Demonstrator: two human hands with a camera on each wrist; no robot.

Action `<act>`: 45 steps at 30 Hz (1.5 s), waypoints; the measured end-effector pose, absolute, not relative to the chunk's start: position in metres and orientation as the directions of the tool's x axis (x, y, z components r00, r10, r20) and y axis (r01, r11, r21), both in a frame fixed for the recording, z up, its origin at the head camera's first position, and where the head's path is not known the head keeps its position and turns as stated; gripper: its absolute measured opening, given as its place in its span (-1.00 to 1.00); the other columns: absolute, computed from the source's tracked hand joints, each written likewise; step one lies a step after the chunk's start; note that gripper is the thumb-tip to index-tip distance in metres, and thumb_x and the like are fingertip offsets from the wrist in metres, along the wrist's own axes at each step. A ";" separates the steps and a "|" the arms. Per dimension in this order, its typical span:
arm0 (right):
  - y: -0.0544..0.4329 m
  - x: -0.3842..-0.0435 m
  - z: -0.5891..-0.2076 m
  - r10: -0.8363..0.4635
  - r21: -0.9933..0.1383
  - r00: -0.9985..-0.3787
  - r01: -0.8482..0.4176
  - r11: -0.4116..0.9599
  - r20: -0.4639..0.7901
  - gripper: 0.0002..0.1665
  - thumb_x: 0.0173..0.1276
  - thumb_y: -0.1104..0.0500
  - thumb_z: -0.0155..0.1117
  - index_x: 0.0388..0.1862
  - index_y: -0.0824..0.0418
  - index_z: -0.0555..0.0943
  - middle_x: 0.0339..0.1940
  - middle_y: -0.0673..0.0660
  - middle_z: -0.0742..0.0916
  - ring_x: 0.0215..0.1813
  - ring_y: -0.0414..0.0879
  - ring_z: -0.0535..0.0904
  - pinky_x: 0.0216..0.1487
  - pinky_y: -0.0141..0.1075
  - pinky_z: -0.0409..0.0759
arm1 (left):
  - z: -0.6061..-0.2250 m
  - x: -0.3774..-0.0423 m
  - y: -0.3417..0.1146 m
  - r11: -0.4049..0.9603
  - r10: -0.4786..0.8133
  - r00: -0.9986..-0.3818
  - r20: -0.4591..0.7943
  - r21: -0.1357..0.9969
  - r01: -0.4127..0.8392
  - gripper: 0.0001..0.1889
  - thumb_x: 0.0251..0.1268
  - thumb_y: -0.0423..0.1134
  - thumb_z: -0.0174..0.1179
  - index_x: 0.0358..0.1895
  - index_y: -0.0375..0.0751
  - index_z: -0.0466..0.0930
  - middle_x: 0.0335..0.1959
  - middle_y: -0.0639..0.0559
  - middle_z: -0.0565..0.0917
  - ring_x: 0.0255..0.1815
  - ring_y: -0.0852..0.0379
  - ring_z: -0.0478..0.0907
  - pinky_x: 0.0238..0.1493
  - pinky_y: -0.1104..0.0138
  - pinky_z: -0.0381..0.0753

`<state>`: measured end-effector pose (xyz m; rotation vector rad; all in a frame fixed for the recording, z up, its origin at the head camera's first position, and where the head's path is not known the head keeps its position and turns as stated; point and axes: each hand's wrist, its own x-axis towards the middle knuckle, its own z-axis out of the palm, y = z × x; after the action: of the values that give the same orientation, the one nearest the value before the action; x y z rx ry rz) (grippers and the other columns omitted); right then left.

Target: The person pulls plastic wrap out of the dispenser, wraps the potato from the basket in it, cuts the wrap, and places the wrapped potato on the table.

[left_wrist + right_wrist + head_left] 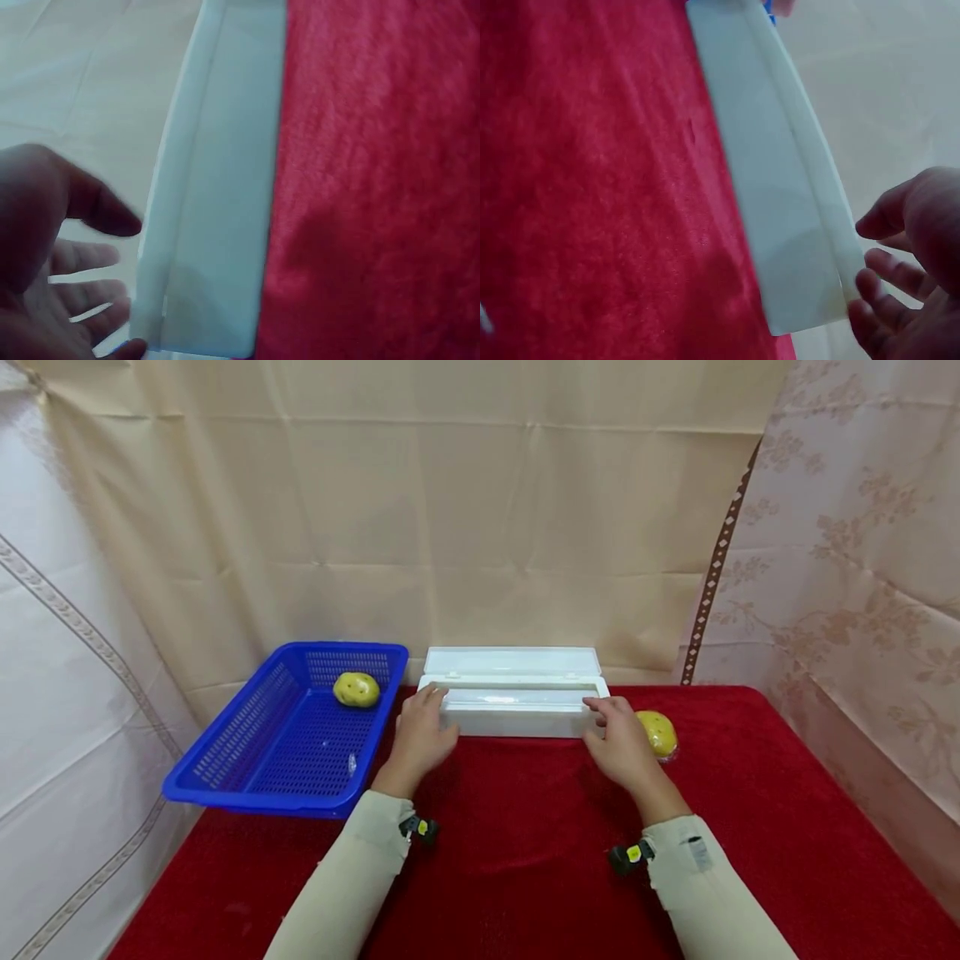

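Observation:
A long white cling film box (517,724) stands on the table with its hinged lid (513,661) raised at the back. In its opening lies a pale, shiny roll (510,697). My left hand (423,731) is at the box's left end, fingers spread and thumb near the front edge. At the right end is my right hand (621,742), its loosely bent fingertips right at the rim in the right wrist view. Neither hand grips anything. Just beyond the right hand, a yellow potato (657,732) with clear film around it rests on the cloth.
On the left sits a blue plastic basket (251,800) holding another shiny yellow potato (356,690) and a small clear scrap (352,764). Red cloth (510,843) covers the table. Beige curtains (480,510) hang close behind the box.

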<state>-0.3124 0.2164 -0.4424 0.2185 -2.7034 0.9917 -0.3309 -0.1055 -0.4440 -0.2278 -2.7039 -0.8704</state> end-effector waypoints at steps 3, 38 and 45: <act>0.217 -0.318 -0.441 -0.040 -0.550 -0.944 -0.225 0.804 0.329 -0.45 0.39 0.26 0.18 0.37 0.26 0.56 0.13 0.33 0.58 0.12 0.23 0.59 0.18 0.10 0.58 | -0.445 -0.336 -0.100 0.834 0.042 -0.930 0.364 0.500 0.233 -0.40 0.22 -0.30 0.18 0.40 -0.20 0.52 0.48 -0.12 0.47 0.44 -0.27 0.35 0.35 -0.20 0.38; 0.224 -0.380 -0.414 -0.179 -0.241 -0.933 -0.260 0.935 0.312 -0.80 0.51 0.11 0.29 -0.02 0.09 0.77 -0.04 0.16 0.80 -0.03 0.10 0.68 -0.03 0.04 0.64 | -0.386 -0.394 -0.110 0.936 0.308 -0.940 0.149 0.130 0.327 -0.65 0.35 -0.53 0.05 0.04 -0.13 0.69 0.04 -0.15 0.73 0.10 -0.10 0.65 0.08 0.06 0.65; 0.222 -0.385 -0.417 -0.237 -0.255 -0.916 -0.325 0.911 0.324 -0.78 0.50 0.19 0.26 0.01 0.18 0.75 -0.02 0.23 0.78 0.00 0.13 0.67 0.19 0.07 0.62 | -0.390 -0.402 -0.108 0.927 0.324 -0.920 0.223 0.122 0.356 -0.81 0.27 -0.36 0.18 -0.22 -0.21 0.80 -0.12 -0.14 0.76 -0.01 -0.10 0.68 0.11 0.06 0.63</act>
<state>-0.3849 0.2224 -0.4172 0.4189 -2.7855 0.4422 -0.4017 -0.1084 -0.3903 -0.5141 -2.8867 -0.2365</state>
